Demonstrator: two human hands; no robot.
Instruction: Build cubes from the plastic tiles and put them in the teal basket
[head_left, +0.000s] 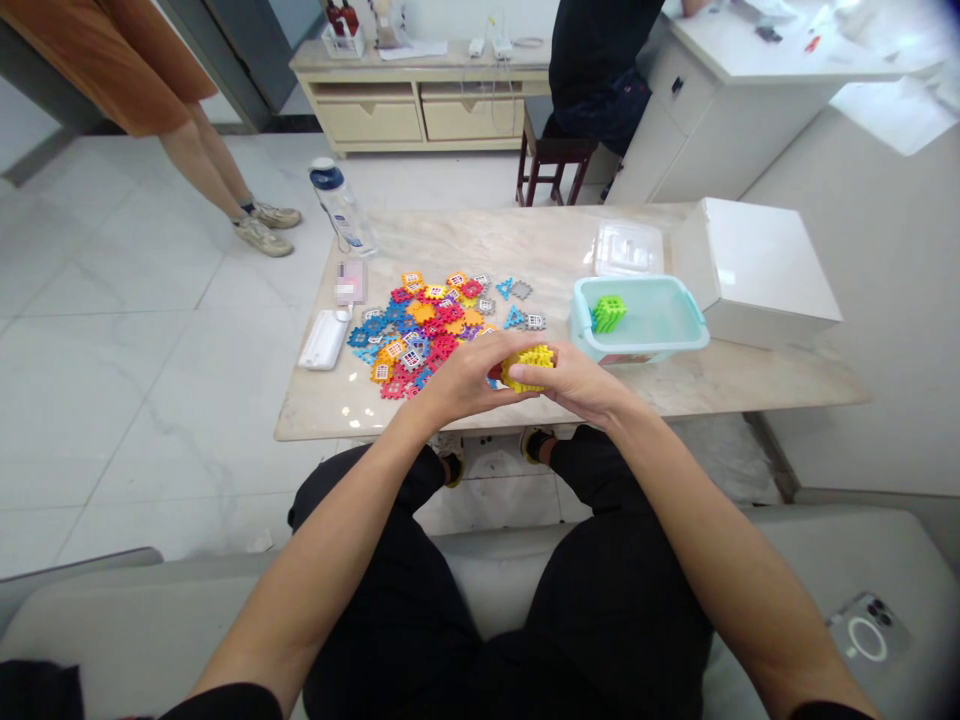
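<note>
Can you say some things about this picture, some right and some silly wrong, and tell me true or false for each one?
1. The left hand and right hand both hold yellow pieces. True.
2. The green pieces lie on the floor. False: they are inside the turquoise tub.
3. The white box is to the right of the tub. True.
4. The water bottle is in the tub. False: it is on the table, over on the left side.
5. A phone lies on the grey seat. True.
</note>
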